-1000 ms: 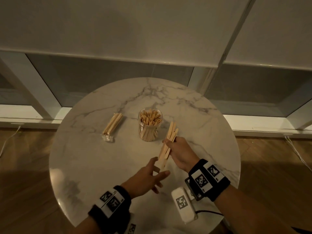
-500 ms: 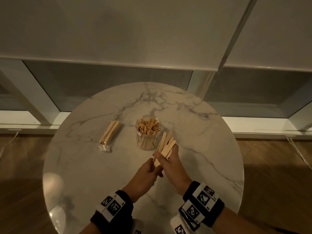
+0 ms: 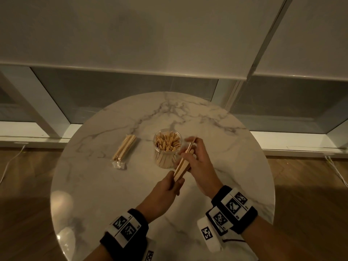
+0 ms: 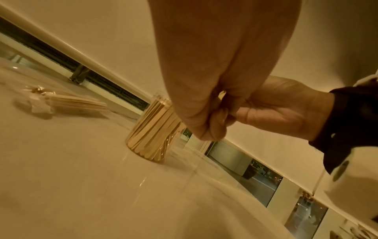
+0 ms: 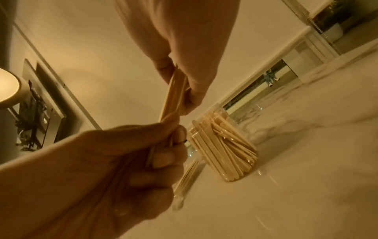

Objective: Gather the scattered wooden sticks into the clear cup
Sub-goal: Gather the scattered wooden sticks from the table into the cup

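A clear cup [image 3: 167, 147] [image 4: 155, 129] [image 5: 223, 145] packed with wooden sticks stands mid-table. Just to its right, both hands hold one stack of sticks [image 3: 183, 161] [image 5: 174, 95] above the table. My right hand [image 3: 195, 157] grips the stack's upper part, its fingers curled round it. My left hand [image 3: 169, 187] pinches the lower end between thumb and fingers. In the left wrist view the left hand [image 4: 210, 119] hides the stack. The stack is squared up and tilted, top end near the cup's rim.
A wrapped bundle of sticks [image 3: 124, 149] [image 4: 67, 101] lies left of the cup on the round marble table [image 3: 94, 185]. Window frames and a blind stand behind. Wooden floor surrounds the table. A lamp [image 5: 8, 87] shows in the right wrist view.
The left hand has come up and taken the lower end of the stack. The fanned sticks are now squared into a tight stack. The hands sit closer to the cup.
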Tool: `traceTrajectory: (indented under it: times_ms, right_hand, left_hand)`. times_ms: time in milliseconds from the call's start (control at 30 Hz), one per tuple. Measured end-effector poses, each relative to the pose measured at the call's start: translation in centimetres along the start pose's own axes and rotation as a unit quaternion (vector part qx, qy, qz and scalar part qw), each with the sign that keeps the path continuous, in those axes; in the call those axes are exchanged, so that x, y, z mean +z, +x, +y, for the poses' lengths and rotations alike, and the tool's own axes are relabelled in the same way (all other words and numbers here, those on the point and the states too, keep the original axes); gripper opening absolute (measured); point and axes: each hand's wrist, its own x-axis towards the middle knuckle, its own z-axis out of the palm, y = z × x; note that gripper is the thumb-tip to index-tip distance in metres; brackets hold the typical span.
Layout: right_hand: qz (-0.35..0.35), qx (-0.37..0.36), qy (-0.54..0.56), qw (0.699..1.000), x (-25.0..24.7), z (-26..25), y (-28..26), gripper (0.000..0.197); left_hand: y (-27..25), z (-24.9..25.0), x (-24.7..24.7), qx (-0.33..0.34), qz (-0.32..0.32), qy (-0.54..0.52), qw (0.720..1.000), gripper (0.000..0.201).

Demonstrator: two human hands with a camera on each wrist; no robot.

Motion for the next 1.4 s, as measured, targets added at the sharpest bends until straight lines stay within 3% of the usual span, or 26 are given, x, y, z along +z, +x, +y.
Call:
traceTrajectory:
  times_ms: [67,200,300,433,533,667,833,1067,1233,1400]
  right_hand:
    - [0.007,0.012,0.022,1.0,0.2,0.3,-0.3,0.013]
    - [0.004,0.029,0.028,0.999,0.5,0.6,-0.9,0.009]
    - [0.007,0.029,0.009,1.0,0.4,0.4,-0.8,0.009]
    - [0.033,-0.043,-0.004,0.999,0.4,-0.5,-0.4,0.035]
    - [0.038,-0.072,-0.072,0.994,1.0,-0.3,-0.5,0.013]
    - [0.04,-0.045,-0.096,0.994,1.3,0.9,-1.0,0.02]
    - [0.003,-0.072,-0.178,0.981,1.0,0.6,-1.2,0.01]
    - [-0.077,-0.018,-0.088,0.993,0.0,-0.6,1.0,0.009]
    - [-0.029,-0.069,-0.149,0.986,-0.6,-2.1,4.4,0.009]
    - [0.034,-0.158,-0.286,0.945,-1.3,-3.9,8.7,0.012]
  left_hand:
    - [0.1,0.3,0.0,0.019,0.016,-0.009,1.0,0.028]
    - [0.0,0.0,0.0,0.052,0.045,0.028,0.997,0.044]
    - [-0.4,0.0,0.0,0.057,0.055,0.052,0.996,0.036]
    - [-0.7,0.0,-0.1,0.047,0.044,0.059,0.996,0.018]
    - [-0.6,0.2,-0.2,0.056,0.049,0.047,0.996,0.022]
    - [-0.5,0.5,-0.5,0.066,0.083,0.034,0.994,0.013]
    - [-0.6,0.4,-0.6,0.081,0.098,0.047,0.991,0.026]
    - [0.7,0.9,-1.6,0.125,0.18,0.056,0.974,0.022]
    - [2.9,2.1,-3.4,0.111,0.208,0.059,0.97,0.016]
    - [4.5,1.3,-5.8,0.095,0.265,0.123,0.952,0.059]
